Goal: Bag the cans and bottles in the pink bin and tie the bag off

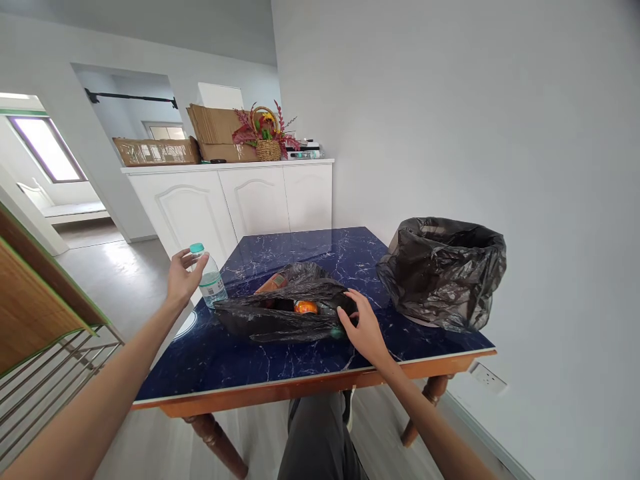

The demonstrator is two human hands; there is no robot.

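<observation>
My left hand [184,277] grips the upper part of a clear plastic water bottle [213,287] with a teal cap, thumb and fingers on either side of it. The bottle stands nearly upright by the table's left edge. In front of me a black plastic bag [280,327] lies on the table with its mouth open. Inside it shows something orange [306,307], partly covered by the bag. My right hand [365,327] holds the bag's right rim between thumb and fingers. Behind the opening lies a brownish packet [273,283], half hidden by the bag.
A bin lined with a black bag [440,273] stands on the right of the blue marble-patterned table [310,247], near the wall. Beyond is a white cabinet [250,200] with cardboard boxes [157,152] and a flower basket [269,148]. A metal rack [60,367] is at left.
</observation>
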